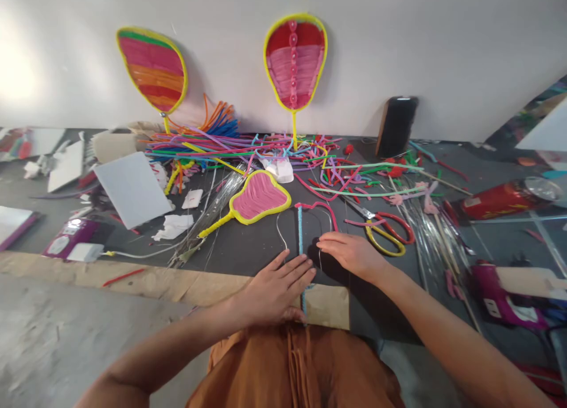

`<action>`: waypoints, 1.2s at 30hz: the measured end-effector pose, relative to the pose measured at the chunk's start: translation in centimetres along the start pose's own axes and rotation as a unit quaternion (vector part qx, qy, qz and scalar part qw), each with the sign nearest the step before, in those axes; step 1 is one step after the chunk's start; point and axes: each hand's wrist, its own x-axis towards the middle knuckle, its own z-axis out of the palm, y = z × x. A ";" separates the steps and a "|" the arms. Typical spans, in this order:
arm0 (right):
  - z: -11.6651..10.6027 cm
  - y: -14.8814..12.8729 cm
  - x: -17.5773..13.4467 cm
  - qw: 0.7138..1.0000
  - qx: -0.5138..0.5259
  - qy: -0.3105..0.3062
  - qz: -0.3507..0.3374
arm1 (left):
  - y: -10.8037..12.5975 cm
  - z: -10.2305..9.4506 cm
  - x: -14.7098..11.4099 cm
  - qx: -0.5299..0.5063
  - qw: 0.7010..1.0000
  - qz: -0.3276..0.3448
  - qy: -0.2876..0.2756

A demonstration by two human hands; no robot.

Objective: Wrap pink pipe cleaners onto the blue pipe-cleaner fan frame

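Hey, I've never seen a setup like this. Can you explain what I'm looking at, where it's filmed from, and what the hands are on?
There is no machine here, just a person's two bare hands, seen in one picture. The camera is worn on the head and looks forward and down.

On the dark table lie many colourful fuzzy stems, scissors, a red can and a pink paddle with a yellow rim. Behind them, a striped paddle, a red-and-pink paddle and a phone stand near the pale wall.

The left hand lies fairly flat across a light blue stem. The right hand is at a thin wire curving beside it; whether it pinches the wire is hard to tell.
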 end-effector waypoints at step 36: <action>-1.5 -1.2 -1.0 0.996 -0.042 -0.045 -0.066 | 1.0 1.7 0.3 0.001 1.000 -0.018 0.021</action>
